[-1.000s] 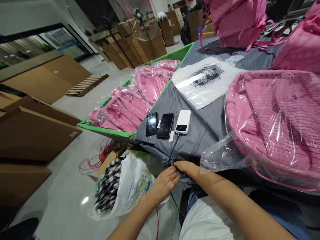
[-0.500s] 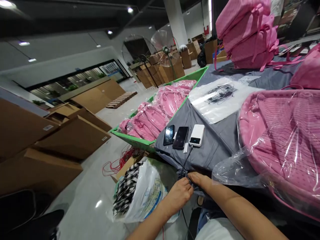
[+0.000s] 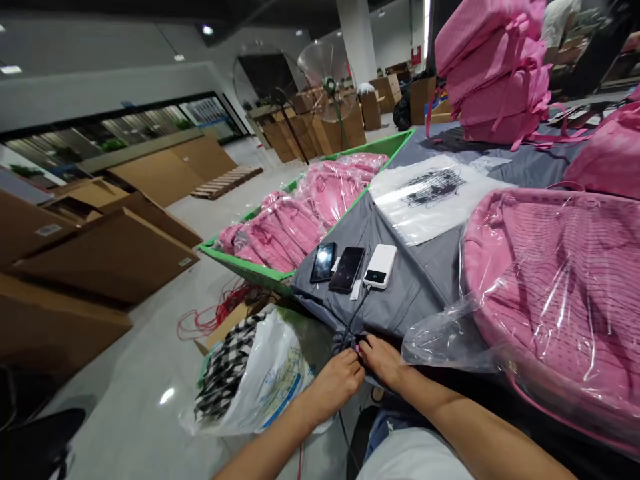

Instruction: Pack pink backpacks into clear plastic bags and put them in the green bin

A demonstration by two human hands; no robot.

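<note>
At the near edge of the grey cloth (image 3: 425, 280), my left hand (image 3: 337, 381) and my right hand (image 3: 384, 360) come close together. Both have curled, closed fingers beside a bunched part of the cloth. A tiny pink spot shows between the fingertips, too small to name, and what each hand grips is hidden. A black cable (image 3: 356, 312) runs from the white power bank (image 3: 381, 265) down to this spot. Left of the power bank lie two dark phones, a middle phone (image 3: 347, 270) and a smaller outer phone (image 3: 323, 262).
To my right sits a pink backpack (image 3: 565, 280) in clear plastic. More pink backpacks (image 3: 493, 80) are stacked behind. A green-edged bin (image 3: 250, 268) holds several bagged pink ones. Below it stands a white plastic bag (image 3: 275, 373) with checked fabric. Cardboard (image 3: 115, 257) leans at the left.
My view has shifted, so most things sit further left. Both hands stay at the cloth edge; the right hand's fingers have bent more, and a pink spot now shows between the hands.
</note>
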